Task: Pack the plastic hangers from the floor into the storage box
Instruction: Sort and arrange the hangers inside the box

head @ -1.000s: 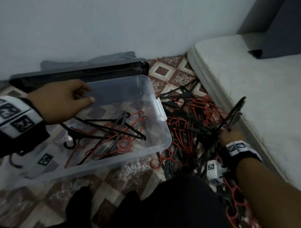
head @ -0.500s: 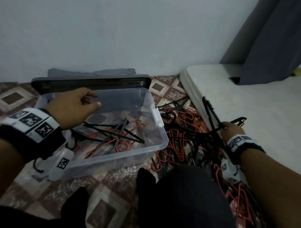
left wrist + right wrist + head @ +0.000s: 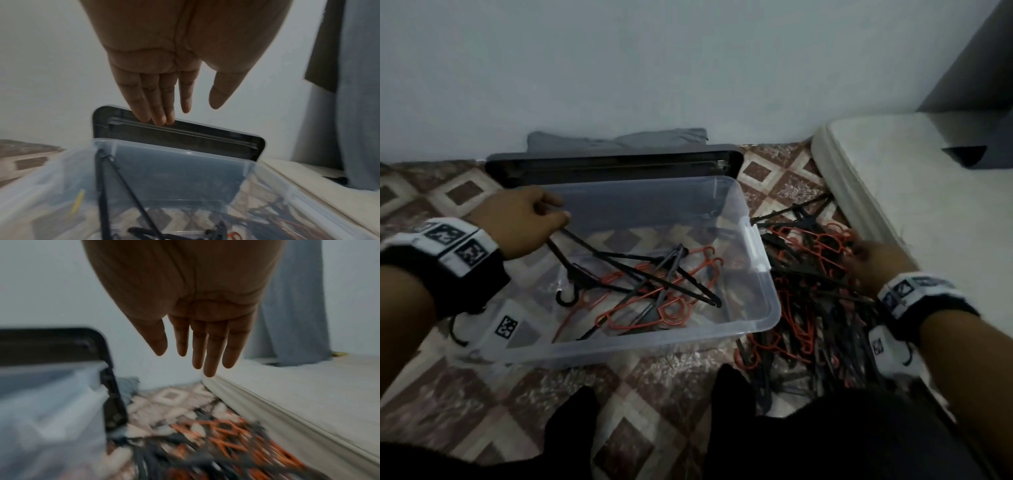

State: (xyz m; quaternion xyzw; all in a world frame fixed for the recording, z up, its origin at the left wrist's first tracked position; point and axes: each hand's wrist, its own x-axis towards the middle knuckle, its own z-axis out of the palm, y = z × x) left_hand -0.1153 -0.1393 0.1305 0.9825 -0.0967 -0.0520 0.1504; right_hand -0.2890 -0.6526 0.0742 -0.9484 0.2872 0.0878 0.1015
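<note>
The clear storage box (image 3: 774,317) sits on the patterned floor and holds several black and red hangers (image 3: 654,284). One black hanger (image 3: 582,243) leans up against the box's left rear; it also shows in the left wrist view as a black hanger (image 3: 102,186). My left hand (image 3: 553,214) hovers over that rear corner. The left wrist view shows the left hand (image 3: 186,108) with straight fingers, holding nothing. To the right of the box lies a tangled pile of hangers (image 3: 811,284). My right hand (image 3: 859,248) is low over it; in the blurred right wrist view the right hand (image 3: 183,352) is spread and empty.
The box's black lid (image 3: 613,168) stands on edge behind the box, with a folded grey cloth (image 3: 619,138) against the wall. A white mattress (image 3: 928,222) borders the pile on the right. A grey curtain (image 3: 979,68) hangs beyond. My dark-clothed legs (image 3: 825,438) fill the foreground.
My right hand no longer holds up the black hangers and has dropped to the pile with its fingers spread. The left hand stays over the box's rear left. The head view has shifted.
</note>
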